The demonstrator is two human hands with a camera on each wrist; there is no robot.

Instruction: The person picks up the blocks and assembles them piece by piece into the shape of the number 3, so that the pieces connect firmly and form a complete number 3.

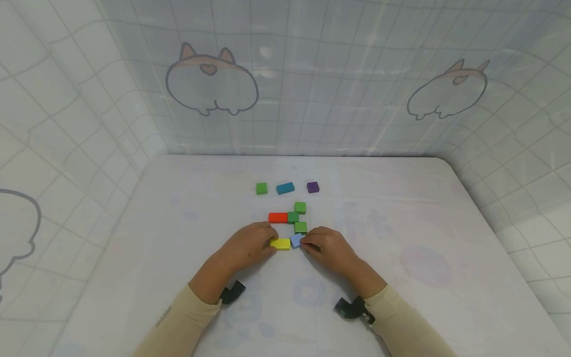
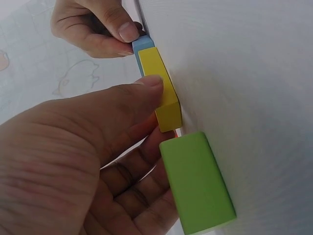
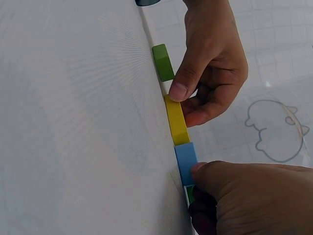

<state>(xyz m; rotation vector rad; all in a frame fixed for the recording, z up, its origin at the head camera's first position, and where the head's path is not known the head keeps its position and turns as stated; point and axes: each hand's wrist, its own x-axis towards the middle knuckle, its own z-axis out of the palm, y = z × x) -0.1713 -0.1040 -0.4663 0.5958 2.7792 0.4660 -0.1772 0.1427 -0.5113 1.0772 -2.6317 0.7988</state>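
My left hand pinches a yellow rectangular block at its left end between thumb and fingers. My right hand pinches a light blue block, which sits slightly turned at the yellow block's right end. Seen from the left wrist, thumb and fingers lie on either side of the yellow block, and a green block stands close by the left hand; in the head view that hand hides it. The right wrist view shows the blue block under the right thumb, in line with the yellow one.
Just beyond the hands lie a red block, a dark green block against it, and light green blocks above and below. Farther back are a green block, a blue block and a purple block on the white table.
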